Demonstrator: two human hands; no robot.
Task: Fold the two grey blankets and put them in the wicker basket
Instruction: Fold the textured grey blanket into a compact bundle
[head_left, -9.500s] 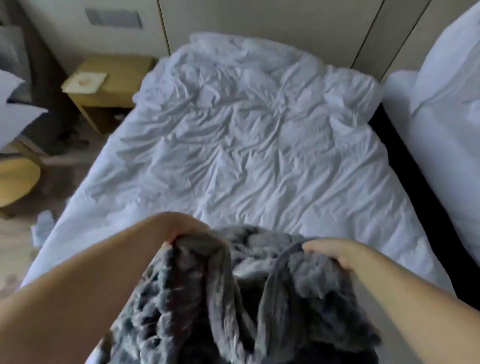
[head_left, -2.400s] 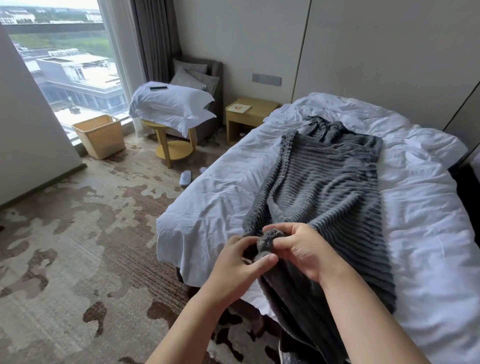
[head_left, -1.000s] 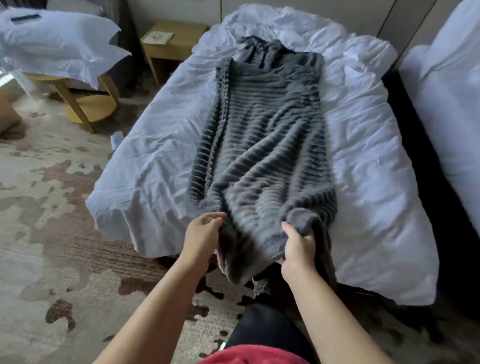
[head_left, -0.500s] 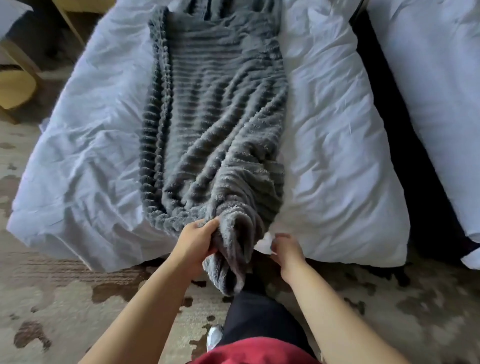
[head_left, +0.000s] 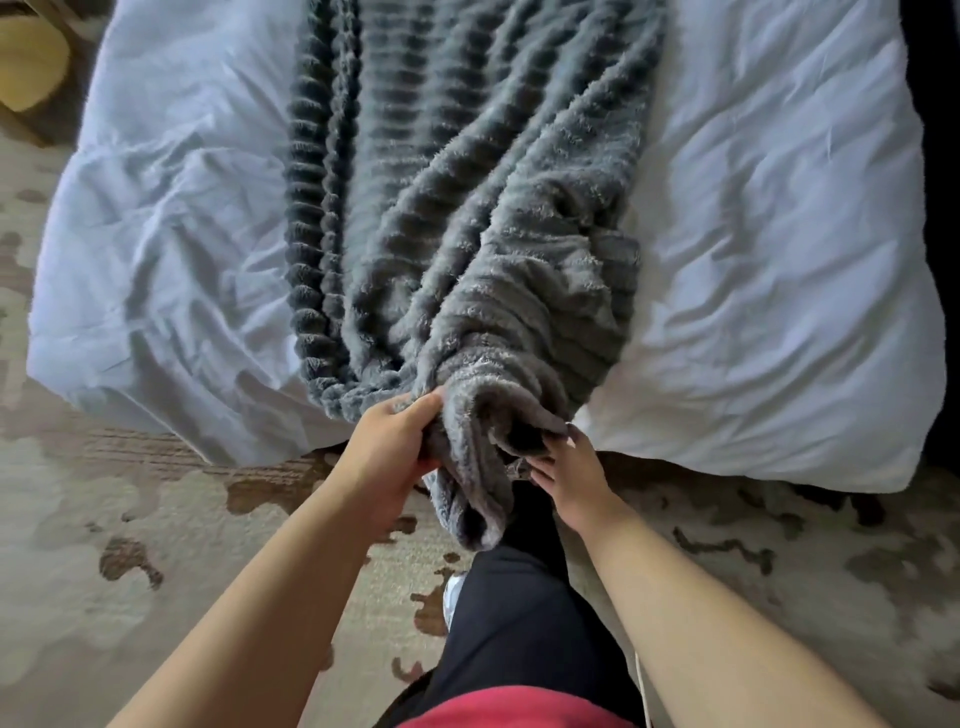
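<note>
A ribbed grey blanket (head_left: 467, 197) lies lengthwise down the middle of a bed with a white duvet (head_left: 769, 270). Its near end is bunched and hangs over the foot of the bed. My left hand (head_left: 395, 441) grips the bunched end from the left. My right hand (head_left: 563, 470) pinches the folded edge on the right, just below the bed's edge. A second blanket and the wicker basket are out of view.
Patterned beige and brown carpet (head_left: 130, 545) covers the floor at the foot of the bed. A yellow wooden stool base (head_left: 31, 62) shows at the top left. A dark gap (head_left: 940, 208) runs along the bed's right side. My dark-trousered leg (head_left: 514, 613) stands below the blanket.
The view has moved closer to the bed's foot. My right hand has risen from below the bed edge and taken hold of the blanket's right fold. My left hand keeps its grip.
</note>
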